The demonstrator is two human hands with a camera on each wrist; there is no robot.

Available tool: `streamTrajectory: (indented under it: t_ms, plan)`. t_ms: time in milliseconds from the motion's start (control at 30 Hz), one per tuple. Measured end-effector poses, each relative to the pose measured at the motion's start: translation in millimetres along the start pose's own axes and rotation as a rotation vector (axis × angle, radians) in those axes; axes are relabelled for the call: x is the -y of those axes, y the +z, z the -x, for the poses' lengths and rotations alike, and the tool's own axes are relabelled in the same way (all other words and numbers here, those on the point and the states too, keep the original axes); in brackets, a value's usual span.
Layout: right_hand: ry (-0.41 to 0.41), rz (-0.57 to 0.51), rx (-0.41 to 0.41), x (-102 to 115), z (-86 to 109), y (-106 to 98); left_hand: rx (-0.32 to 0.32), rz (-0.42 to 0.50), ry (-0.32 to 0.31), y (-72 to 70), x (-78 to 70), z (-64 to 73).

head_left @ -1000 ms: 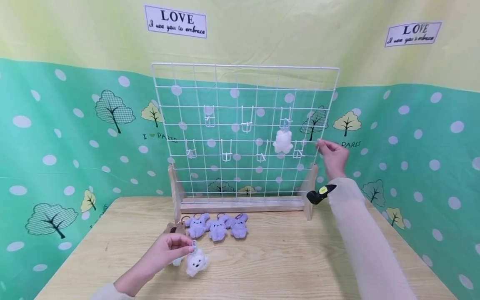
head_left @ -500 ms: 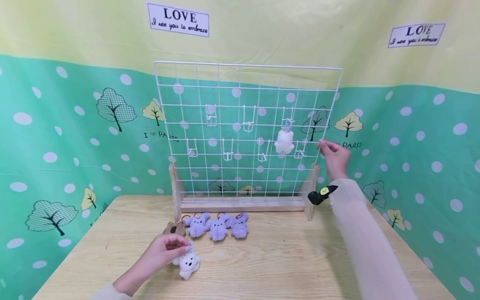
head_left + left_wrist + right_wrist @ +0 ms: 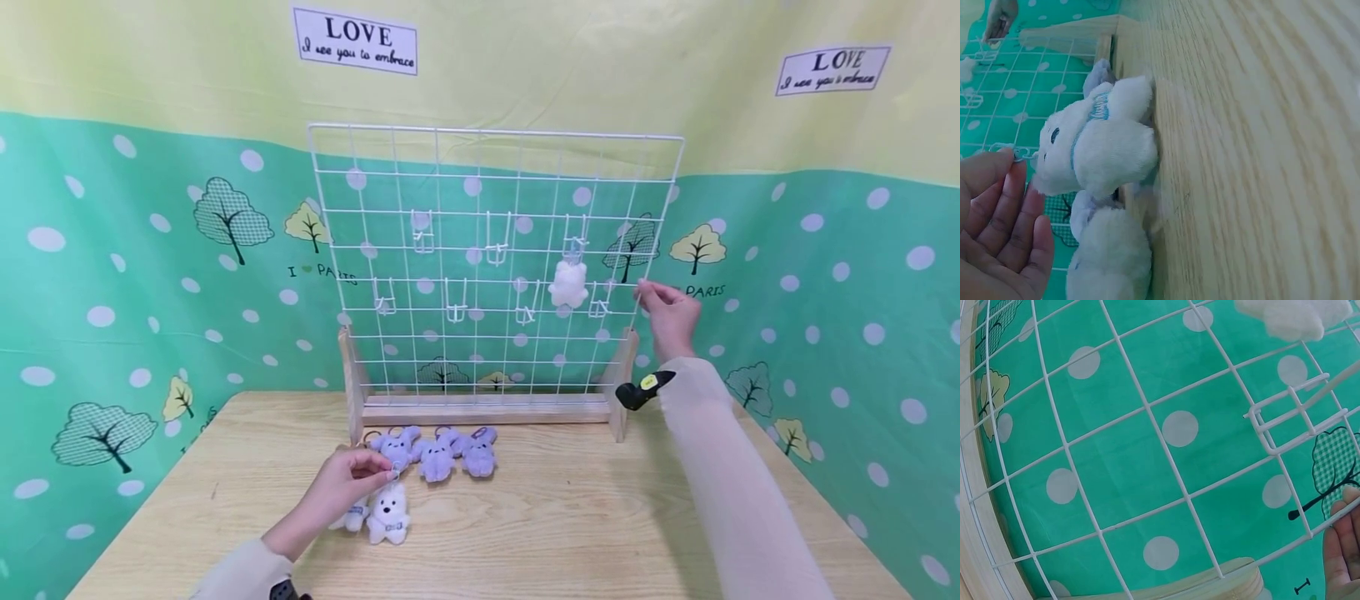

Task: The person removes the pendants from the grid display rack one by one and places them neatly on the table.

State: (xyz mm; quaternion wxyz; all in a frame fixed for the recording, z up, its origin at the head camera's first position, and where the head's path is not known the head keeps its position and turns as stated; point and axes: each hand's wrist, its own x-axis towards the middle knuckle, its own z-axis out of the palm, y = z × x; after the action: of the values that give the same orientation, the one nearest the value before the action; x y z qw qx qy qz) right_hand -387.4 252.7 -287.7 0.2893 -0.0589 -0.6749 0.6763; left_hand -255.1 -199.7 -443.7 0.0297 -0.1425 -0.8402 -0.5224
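My left hand (image 3: 341, 487) pinches the metal ring of a white plush keychain (image 3: 388, 517) low over the table's left part. In the left wrist view, that plush (image 3: 1116, 147) has a blue ribbon round its neck, and its feet are at or just above the tabletop. A second white plush (image 3: 354, 515) lies beside it, partly behind my left hand. With thumb and fingers, my right hand (image 3: 670, 318) grips the right edge of the white wire grid (image 3: 495, 131). Another white plush (image 3: 568, 285) hangs from the grid's upper right hook.
Several purple plush keychains (image 3: 437, 460) lie in a row before the wooden stand (image 3: 487, 412). White wire hooks (image 3: 456, 312) stick out from the grid in two rows. Patterned green cloth (image 3: 825, 350) encloses the table (image 3: 562, 517) at the back and sides.
My left hand has risen and moved right with the white plush, which has swung round to hang upright. A brown plush seen earlier is now hidden behind that hand. My right hand stays put.
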Motion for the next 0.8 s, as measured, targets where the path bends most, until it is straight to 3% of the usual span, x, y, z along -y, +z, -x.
streamTrajectory:
  t_ms: [400, 600, 800]
  plan:
    - [0.014, 0.015, 0.002, -0.4, -2.2, -1.4, -0.087, -0.162, -0.042, 10.2, 6.0, -9.5]
    - [0.009, 0.014, 0.0, -0.8, -2.3, -1.8, -0.104, -0.175, -0.08, 10.9, 4.9, -10.0]
    - [0.008, 0.019, 0.008, -1.1, -2.4, -1.8, -0.1, -0.165, -0.106, 9.9, -9.4, -12.7]
